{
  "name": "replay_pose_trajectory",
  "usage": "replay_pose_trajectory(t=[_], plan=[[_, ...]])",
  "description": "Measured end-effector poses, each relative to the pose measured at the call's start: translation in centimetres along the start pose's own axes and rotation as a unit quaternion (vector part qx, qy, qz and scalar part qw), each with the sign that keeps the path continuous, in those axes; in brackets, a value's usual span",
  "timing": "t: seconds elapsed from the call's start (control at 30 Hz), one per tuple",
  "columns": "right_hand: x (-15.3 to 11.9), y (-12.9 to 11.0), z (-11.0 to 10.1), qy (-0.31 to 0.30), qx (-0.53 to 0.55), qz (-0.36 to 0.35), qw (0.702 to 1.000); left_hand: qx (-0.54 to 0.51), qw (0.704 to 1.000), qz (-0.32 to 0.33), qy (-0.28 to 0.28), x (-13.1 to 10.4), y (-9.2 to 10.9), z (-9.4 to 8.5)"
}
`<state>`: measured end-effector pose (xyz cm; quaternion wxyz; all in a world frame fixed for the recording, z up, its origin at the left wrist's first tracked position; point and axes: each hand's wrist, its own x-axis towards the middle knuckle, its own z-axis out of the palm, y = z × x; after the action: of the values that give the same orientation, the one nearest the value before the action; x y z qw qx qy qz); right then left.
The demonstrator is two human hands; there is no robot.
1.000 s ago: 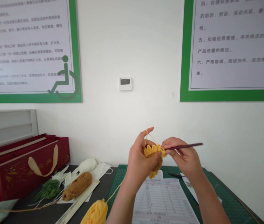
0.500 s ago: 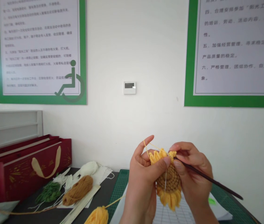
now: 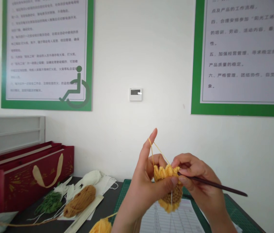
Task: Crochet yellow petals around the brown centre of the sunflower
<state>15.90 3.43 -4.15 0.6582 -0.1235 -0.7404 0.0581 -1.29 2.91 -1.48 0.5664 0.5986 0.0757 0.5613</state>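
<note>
Between my hands is a round crochet piece (image 3: 175, 196) with a brown centre and yellow petals round its edge. My left hand (image 3: 149, 181) grips it from the left, thumb across its front, index finger raised with yellow yarn (image 3: 160, 151) looped over it. In my right hand (image 3: 198, 176) is a dark crochet hook (image 3: 220, 185), pinched near its tip at the upper right petals; its handle points right and slightly down. A thin pale strand hangs over the brown centre. The yellow yarn ball (image 3: 102, 225) lies at the bottom edge.
Brown yarn (image 3: 80, 201), green yarn (image 3: 49, 202), white yarn (image 3: 91, 177) and a pale flat strip (image 3: 86, 213) lie on the dark table at left. Behind are red gift bags (image 3: 30, 176). Printed paper (image 3: 171, 220) lies over a green cutting mat (image 3: 242, 215) below my hands.
My left index finger has risen and straightened, drawing the yarn up. The crochet piece has tilted, showing less of its lower petals. The hook lies flatter, and the camera view has shifted slightly.
</note>
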Motion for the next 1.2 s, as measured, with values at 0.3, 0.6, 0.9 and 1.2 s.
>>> replay_pose_trajectory(t=[0.3, 0.6, 0.9, 1.2], plan=[[0.6, 0.1, 0.8, 0.017, 0.143, 0.021, 0.989, -0.089, 0.995, -0.040, 0.016, 0.0, 0.4, 1.0], [-1.1, 0.9, 1.7, 0.207, -0.124, -0.212, 0.947, -0.147, 0.982, -0.071, 0.099, -0.5, 0.4, 3.4], [0.5, -1.6, 0.6, 0.097, -0.369, -0.268, 0.885, 0.042, 0.988, 0.041, 0.146, -0.7, 0.7, 3.1], [0.4, -3.0, 0.5, 0.126, -0.098, -0.024, 0.987, 0.086, 0.989, 0.033, 0.113, -0.8, 1.5, 1.5]])
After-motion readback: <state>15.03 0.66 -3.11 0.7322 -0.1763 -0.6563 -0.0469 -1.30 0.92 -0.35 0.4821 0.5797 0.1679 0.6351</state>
